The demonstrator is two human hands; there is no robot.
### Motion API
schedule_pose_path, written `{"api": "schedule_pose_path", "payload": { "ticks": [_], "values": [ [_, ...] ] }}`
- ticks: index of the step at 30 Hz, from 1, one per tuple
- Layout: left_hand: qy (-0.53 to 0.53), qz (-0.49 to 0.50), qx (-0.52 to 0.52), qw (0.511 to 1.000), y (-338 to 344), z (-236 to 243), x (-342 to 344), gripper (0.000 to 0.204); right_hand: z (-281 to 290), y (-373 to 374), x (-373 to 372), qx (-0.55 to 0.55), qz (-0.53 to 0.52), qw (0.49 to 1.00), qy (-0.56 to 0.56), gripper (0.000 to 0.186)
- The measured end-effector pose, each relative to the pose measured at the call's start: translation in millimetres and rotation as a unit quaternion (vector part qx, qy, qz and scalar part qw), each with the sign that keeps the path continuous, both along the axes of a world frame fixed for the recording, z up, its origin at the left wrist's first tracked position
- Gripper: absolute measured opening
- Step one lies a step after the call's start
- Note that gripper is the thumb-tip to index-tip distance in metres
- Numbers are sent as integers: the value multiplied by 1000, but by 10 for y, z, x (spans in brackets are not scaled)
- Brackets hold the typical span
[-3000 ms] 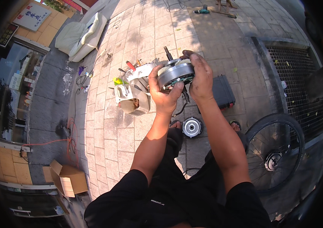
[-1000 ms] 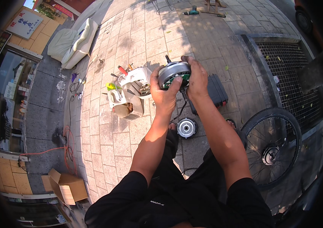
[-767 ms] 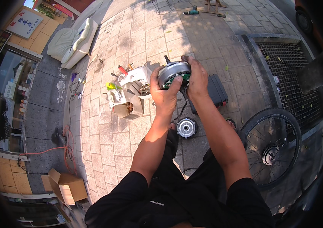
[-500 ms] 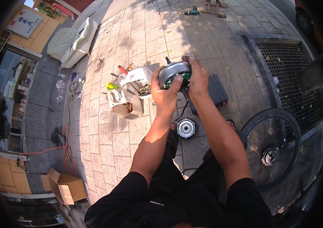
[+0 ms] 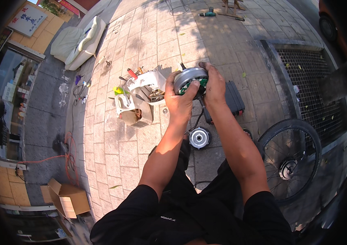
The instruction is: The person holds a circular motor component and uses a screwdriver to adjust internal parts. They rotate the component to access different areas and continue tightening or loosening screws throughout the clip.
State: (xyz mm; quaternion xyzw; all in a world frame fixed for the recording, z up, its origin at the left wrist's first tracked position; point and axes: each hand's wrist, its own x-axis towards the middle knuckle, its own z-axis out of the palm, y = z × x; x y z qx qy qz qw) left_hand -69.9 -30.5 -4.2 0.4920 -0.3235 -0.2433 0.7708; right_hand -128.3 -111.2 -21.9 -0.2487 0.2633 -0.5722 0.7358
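Observation:
I hold a round silver motor core [image 5: 190,73], with a green circuit board on its lower side and a dark shaft poking up behind it. My left hand [image 5: 176,97] is closed round its left side, thumb on the lower face by the board. My right hand [image 5: 215,87] grips the right side with curled fingers. A black cable hangs below it. A silver round cover [image 5: 199,138] lies on the paving between my feet. Left of my hands stands a cut plastic jug [image 5: 141,119] beside white containers of tools, and behind my right hand lies a dark grey case [image 5: 234,99].
A bicycle wheel [image 5: 310,165] lies at my right by a metal grate [image 5: 310,77]. A cream sofa [image 5: 77,51], an orange cable [image 5: 51,159] and a cardboard box [image 5: 75,202] are on the left. A drill [image 5: 209,13] lies far ahead on the paving [image 5: 149,45].
Compared with three seconds ago, the motor core has come down and is tilted, showing more of its green board. Over the last second both hands have shifted slightly to the right, still holding it.

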Motion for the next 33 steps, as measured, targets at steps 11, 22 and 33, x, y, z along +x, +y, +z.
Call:
{"api": "schedule_pose_path", "payload": {
  "ticks": [11, 22, 33],
  "values": [
    [-5, 12, 15, 1000, 5, -24, 27, 59, 54, 29, -15, 23, 19, 999, 13, 35],
    [5, -6, 37, 999, 28, 48, 11, 63, 14, 1, -47, 1, 29, 999, 43, 40],
    [1, -15, 33, 999, 17, 2, 43, 67, 16, 2, -35, 16, 18, 1000, 13, 35]
  ]
}}
